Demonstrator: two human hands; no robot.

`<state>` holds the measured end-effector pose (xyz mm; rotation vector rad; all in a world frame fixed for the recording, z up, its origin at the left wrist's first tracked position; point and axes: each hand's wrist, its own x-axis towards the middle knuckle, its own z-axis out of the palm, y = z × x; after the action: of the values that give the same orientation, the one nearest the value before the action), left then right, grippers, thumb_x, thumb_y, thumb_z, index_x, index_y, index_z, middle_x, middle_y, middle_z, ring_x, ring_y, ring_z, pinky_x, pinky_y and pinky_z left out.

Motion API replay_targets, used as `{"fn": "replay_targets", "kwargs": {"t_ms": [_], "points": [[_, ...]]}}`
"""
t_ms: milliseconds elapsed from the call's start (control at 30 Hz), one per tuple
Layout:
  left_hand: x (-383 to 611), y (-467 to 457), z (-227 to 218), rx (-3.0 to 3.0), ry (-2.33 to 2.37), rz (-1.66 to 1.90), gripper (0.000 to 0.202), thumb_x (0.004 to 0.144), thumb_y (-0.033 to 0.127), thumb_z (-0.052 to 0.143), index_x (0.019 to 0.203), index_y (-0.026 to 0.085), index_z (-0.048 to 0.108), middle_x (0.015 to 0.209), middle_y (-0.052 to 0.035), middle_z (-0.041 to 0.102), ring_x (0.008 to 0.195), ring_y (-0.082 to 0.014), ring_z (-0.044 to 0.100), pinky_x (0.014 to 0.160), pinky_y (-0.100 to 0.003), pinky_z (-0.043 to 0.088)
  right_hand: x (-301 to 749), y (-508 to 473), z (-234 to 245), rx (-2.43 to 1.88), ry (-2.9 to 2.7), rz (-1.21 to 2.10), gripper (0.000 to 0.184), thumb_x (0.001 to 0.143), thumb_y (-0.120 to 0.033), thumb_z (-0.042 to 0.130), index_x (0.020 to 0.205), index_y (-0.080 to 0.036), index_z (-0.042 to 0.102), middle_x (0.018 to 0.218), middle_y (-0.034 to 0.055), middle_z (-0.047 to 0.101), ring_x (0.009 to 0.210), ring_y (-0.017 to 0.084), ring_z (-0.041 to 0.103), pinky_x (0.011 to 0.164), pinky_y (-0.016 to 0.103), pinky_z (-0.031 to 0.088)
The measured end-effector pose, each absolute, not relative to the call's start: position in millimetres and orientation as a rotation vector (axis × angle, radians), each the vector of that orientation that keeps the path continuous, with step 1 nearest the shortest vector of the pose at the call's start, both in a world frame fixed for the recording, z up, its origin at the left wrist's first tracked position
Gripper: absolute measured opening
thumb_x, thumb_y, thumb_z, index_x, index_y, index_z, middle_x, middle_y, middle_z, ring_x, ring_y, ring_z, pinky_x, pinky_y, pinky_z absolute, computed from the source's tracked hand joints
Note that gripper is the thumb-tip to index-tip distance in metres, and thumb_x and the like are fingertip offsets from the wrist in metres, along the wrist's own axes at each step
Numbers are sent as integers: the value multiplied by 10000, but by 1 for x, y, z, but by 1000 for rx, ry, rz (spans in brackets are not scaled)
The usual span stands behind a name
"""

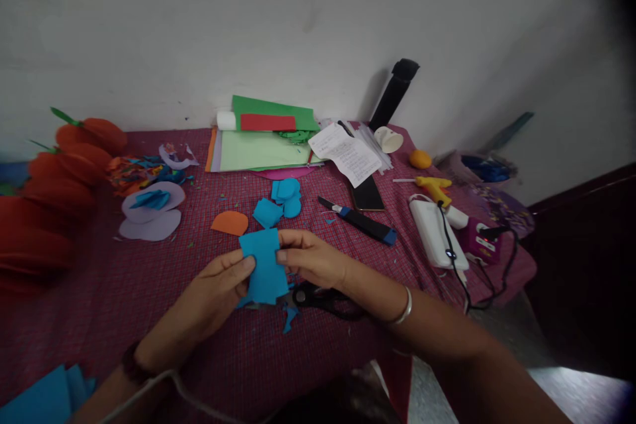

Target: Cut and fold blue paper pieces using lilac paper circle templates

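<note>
Head view. Blue paper piece (264, 266): held above the bench (149, 278) between both hands, left hand (214, 291) pinching its left edge, right hand (312, 258) pinching its right edge. Black scissors (318, 297): on the cloth, just under the right hand. Blue paper cutouts (281, 202), orange cutout (230, 222), utility knife (358, 220): beyond the hands.

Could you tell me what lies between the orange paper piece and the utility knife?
Blue paper cut-outs lie there, as the head view shows.
</note>
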<state>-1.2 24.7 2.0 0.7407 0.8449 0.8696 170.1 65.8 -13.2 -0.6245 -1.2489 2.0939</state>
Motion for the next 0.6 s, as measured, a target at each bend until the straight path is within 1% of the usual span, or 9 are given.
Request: {"fn": "replay_targets", "kwargs": {"t_ms": [100, 133, 200, 267, 333, 400, 467, 533, 600], "points": [[-4, 26, 0, 826, 958, 874, 306, 753, 404, 705, 942, 164, 690, 607, 1, 632, 538, -125, 560, 537, -248, 486, 171, 68, -9, -801, -1498, 1795, 87, 792, -241, 593, 795, -161, 559, 658, -53, 528, 542, 67, 470, 535, 192, 406], [-4, 26, 0, 854, 1013, 887, 310, 753, 391, 707, 970, 173, 673, 623, 10, 630, 530, -120, 550, 515, -241, 485, 172, 68, -6, -889, -1609, 1626, 52, 801, -203, 548, 764, -166, 538, 638, -55, 501, 540, 73, 448, 522, 192, 379], [-3, 27, 0, 908, 1112, 927, 352, 729, 364, 728, 1022, 193, 632, 697, 15, 638, 560, -127, 562, 488, -239, 492, 175, 68, 0, -1043, -1839, 1220, 109, 811, -182, 506, 704, -180, 487, 615, -52, 456, 550, 87, 414, 521, 207, 325], [-2, 27, -1, 974, 1191, 956, 374, 705, 349, 741, 1019, 197, 607, 741, 16, 633, 585, -132, 568, 477, -235, 496, 178, 66, 7, -1106, -2039, 847, 167, 823, -187, 501, 667, -189, 441, 607, -44, 424, 563, 97, 391, 537, 231, 284], [-5, 28, -1, 1056, 1255, 937, 324, 726, 357, 714, 980, 192, 600, 683, 35, 602, 515, -111, 528, 444, -217, 467, 182, 66, 11, -1119, -2141, 661, 183, 833, -195, 499, 666, -194, 423, 610, -38, 419, 571, 104, 392, 549, 247, 267], [-13, 30, 1, 1141, 1314, 882, 269, 765, 379, 664, 949, 196, 595, 610, 55, 565, 437, -94, 473, 405, -203, 419, 186, 70, 13, -1145, -2084, 661, 194, 832, -211, 505, 663, -198, 412, 602, -40, 408, 566, 104, 395, 545, 248, 270], [-23, 33, 4, 1255, 1330, 773, 231, 795, 387, 620, 929, 199, 604, 618, 44, 581, 455, -110, 502, 425, -218, 427, 189, 75, 12, -1144, -1909, 827, 190, 832, -243, 511, 671, -202, 419, 599, -45, 410, 561, 103, 416, 539, 239, 304], [-31, 38, 7, 1438, 1333, 662, 212, 798, 378, 606, 903, 196, 634, 720, -4, 649, 590, -166, 598, 536, -276, 498, 190, 81, 10, -1076, -1708, 1122, 162, 836, -278, 507, 707, -202, 444, 599, -50, 433, 540, 100, 451, 525, 231, 357], [-35, 41, 9, 1655, 1415, 694, 221, 769, 372, 630, 897, 195, 665, 852, -60, 691, 774, -240, 648, 690, -361, 534, 190, 84, 8, -979, -1555, 1392, 153, 828, -307, 527, 738, -197, 468, 600, -54, 466, 510, 93, 483, 507, 227, 399]]}}
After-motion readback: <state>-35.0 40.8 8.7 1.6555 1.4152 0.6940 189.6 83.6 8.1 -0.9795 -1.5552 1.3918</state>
